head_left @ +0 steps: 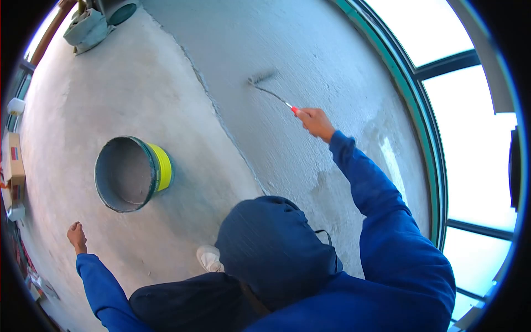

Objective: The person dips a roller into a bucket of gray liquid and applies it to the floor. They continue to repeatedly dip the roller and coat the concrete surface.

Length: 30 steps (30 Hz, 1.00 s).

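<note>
My right hand [316,123] is closed around the red handle of a paint roller [271,93], out ahead on the right. The roller's grey-coated sleeve lies against the wet grey coating [310,61] on the floor. My left hand [77,237] hangs at the lower left with its fingers curled in, and I see nothing in it. Just beyond that hand, and apart from it, stands a dark round bucket [153,176] with a bright yellow band. Grey material shows inside the bucket.
A ragged edge [207,91] divides the coated strip from paler floor [160,72]. Green-framed windows [406,83] run along the right. Cardboard boxes [13,157] line the left side. A cloth-like bundle [87,30] sits at the upper left. A white shoe [209,258] shows below.
</note>
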Tool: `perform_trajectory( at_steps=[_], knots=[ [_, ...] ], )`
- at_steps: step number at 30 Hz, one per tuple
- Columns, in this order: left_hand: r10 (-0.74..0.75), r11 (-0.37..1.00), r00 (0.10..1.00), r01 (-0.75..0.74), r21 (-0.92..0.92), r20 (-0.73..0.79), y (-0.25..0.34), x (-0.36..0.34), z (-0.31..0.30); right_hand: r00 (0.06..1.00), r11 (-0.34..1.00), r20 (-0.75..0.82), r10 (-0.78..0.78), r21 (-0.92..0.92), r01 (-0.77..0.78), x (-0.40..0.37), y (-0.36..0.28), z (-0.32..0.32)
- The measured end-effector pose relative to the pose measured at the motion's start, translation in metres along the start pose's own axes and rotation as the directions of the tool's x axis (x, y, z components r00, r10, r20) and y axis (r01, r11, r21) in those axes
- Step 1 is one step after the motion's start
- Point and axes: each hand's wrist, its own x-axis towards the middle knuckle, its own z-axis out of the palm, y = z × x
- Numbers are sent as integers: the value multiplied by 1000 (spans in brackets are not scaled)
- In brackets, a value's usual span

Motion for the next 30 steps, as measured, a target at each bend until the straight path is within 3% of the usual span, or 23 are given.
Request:
perform_trajectory(
  at_steps=[6,9,13,16,21,25,30],
  knots=[
    [86,996,996,-85,7,-26,-49,26,21,998,996,-69,-2,86,8,145,-80,40],
    [129,990,991,-130,51,20,-16,-8,14,998,993,-57,28,114,-21,211,-132,56],
    [85,992,996,-84,97,-3,-2,-22,15,995,970,-101,9,243,16,256,-194,72],
    [161,984,987,-159,82,-23,-13,-18,18,996,983,-86,-21,181,37,272,-205,81],
    [178,983,984,-177,43,-24,-21,-6,19,1000,985,-26,10,171,-5,236,-176,81],
    [95,994,995,-96,49,23,0,-9,10,996,982,40,-77,175,69,156,-92,61],
    [82,997,997,-82,-7,-2,11,-4,11,998,997,38,58,42,-60,11,-3,31]
  ],
)
